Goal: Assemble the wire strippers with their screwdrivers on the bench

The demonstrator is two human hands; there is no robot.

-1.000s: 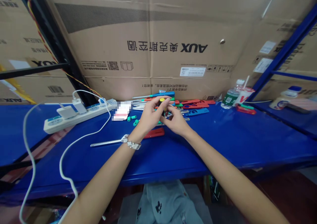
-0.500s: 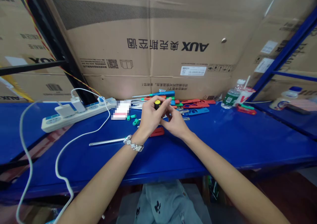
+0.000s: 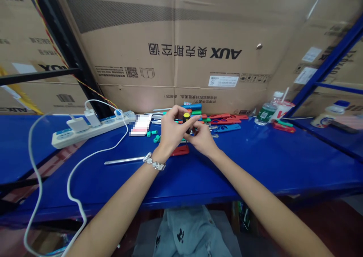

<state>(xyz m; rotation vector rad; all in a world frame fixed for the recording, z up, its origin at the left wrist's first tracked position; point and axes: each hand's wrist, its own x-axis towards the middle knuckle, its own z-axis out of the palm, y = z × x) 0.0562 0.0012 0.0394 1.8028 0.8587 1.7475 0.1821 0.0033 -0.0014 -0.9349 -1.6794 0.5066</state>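
Note:
My left hand (image 3: 172, 130) is closed round the black handle of a screwdriver (image 3: 186, 117), whose yellow end cap faces up. Its thumb stretches across the handle toward my other hand. From the right, my right hand (image 3: 202, 137) is closed with its fingertips pinched below the handle, at the shaft; the fingers hide most of the grip. A thin bit of shaft shows beneath, over a red plastic handle piece (image 3: 180, 150) lying on the blue table (image 3: 241, 166). Beside my left wrist lies a metal rod (image 3: 123, 161). Small green caps (image 3: 155, 139) sit left of my hands.
Behind my hands is a pile of red, blue (image 3: 228, 128) and green handle pieces with metal rods. A power strip (image 3: 93, 130) with white cables occupies the left. A water bottle (image 3: 264, 113) and a cup (image 3: 283, 108) stand right. Cardboard (image 3: 195, 30) rises behind.
The left hand's fingers have shifted on the screwdriver handle, its upper fingers arching higher. The right hand stays close to it. The whole view has moved slightly.

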